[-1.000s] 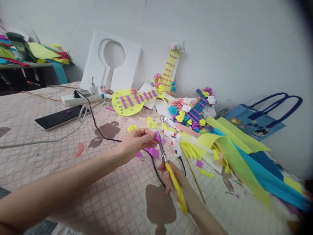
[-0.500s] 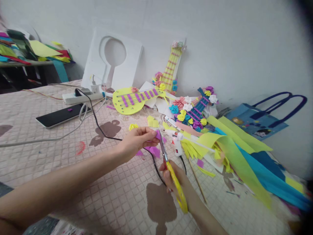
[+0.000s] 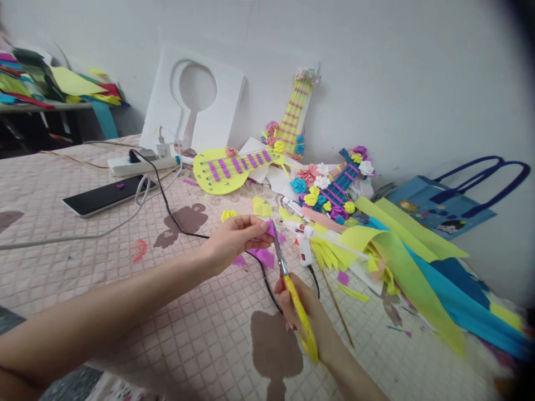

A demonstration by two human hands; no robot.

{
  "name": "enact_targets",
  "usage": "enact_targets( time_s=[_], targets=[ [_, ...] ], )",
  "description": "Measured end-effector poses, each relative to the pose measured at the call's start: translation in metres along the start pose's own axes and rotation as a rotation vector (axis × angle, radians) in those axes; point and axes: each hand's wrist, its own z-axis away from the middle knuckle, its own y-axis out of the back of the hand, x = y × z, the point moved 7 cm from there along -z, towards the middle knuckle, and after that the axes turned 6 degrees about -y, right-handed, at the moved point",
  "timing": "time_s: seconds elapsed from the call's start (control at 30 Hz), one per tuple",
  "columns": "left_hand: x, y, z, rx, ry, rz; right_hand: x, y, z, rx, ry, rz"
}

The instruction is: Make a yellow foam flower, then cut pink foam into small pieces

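Note:
Between the thumb and fingertips of my left hand point(image 3: 238, 238) is pinched a small piece of purple paper point(image 3: 271, 228). My right hand point(image 3: 301, 305) is wrapped round the yellow and red handles of a pair of scissors point(image 3: 281, 256). The blades point up and away, with their tips at the purple paper. More purple paper scraps point(image 3: 263, 257) lie on the tablecloth just beyond my left hand. A yellow paper flower point(image 3: 228, 215) rests behind my left wrist. To the right of the blades lies a white glue gun point(image 3: 305, 252) with a black cord.
A yellow paper guitar point(image 3: 221, 171) and flower-trimmed paper instruments stand toward the wall. Yellow crepe paper point(image 3: 412, 278) and blue strips spread at right, near a blue bag point(image 3: 443, 206). A tablet point(image 3: 109, 195), a power strip point(image 3: 142, 164) and cables lie left; a thin stick point(image 3: 338, 309) lies right.
Both hands hold nearly the same pose, the scissors' tips still at the purple paper. The whole view has shifted very slightly.

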Motion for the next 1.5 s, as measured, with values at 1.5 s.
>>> enact_targets(
  time_s=[1.5],
  targets=[
    [-0.049, -0.021, 0.02, -0.523, 0.31, -0.541, -0.006, 0.019, -0.004, 0.126, -0.055, -0.282]
  ],
)
